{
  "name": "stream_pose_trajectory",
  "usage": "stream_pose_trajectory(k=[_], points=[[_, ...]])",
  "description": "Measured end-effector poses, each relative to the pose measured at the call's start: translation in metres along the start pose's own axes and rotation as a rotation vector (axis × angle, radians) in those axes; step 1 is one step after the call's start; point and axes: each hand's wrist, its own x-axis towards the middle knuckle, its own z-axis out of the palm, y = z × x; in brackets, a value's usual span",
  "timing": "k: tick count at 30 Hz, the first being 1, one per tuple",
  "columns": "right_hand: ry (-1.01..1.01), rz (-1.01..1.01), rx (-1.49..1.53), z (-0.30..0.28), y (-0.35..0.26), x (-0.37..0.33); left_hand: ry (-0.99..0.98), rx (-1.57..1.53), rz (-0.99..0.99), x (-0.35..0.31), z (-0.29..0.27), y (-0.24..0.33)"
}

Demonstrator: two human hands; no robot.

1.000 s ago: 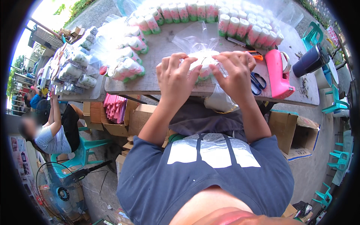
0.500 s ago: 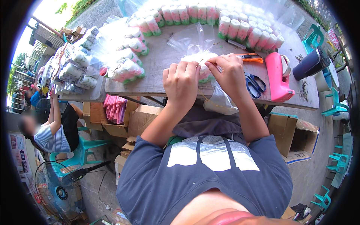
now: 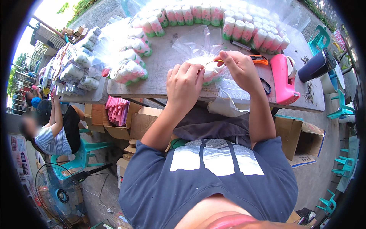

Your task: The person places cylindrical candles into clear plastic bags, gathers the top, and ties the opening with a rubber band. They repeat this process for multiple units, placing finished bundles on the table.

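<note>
A clear plastic bag [image 3: 196, 44] stands at the table's near edge, its loose top spread beyond my hands. Inside are white rolls with pink and green print [image 3: 212, 74]. My left hand [image 3: 185, 84] pinches at the gathered neck, thumb against fingers. A thin yellow strand [image 3: 217, 61], perhaps a rubber band or twist tie, stretches from there to my right hand [image 3: 241, 69], which is closed on its other end. Under my right forearm, another plastic-wrapped bundle [image 3: 228, 100] hangs over the edge. Blue scissors [image 3: 267, 87] are mostly hidden behind that forearm.
Rows of bagged rolls [image 3: 187, 15] line the table's far side, with more at left [image 3: 131, 65]. An orange cutter [image 3: 260, 60], a pink tape dispenser [image 3: 283, 78] and a dark tumbler [image 3: 313, 68] stand right. A seated person [image 3: 57, 131] and a fan [image 3: 61, 194] are at left.
My right hand has turned and drawn slightly up and right, pulling the yellow strand out from the bag's neck. Its forearm now covers most of the scissors. My left hand stays nearly in place.
</note>
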Motion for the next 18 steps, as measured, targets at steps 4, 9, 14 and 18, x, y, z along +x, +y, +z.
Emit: stream_pose_trajectory(k=[4,9,14,18], points=[[-0.161,0.095,-0.019,-0.004,-0.001,0.003,-0.084,-0.016,-0.030,0.003,-0.006,0.000],[-0.183,0.080,0.147,0.002,0.009,0.000,-0.310,-0.616,-0.301,0.003,-0.009,-0.011],[-0.029,0.045,0.362,0.019,0.024,-0.009,-0.135,-1.147,-0.432,-0.002,0.016,-0.014],[0.048,-0.104,0.437,0.030,0.045,-0.012,-0.042,-1.217,-0.416,0.000,0.022,-0.011]])
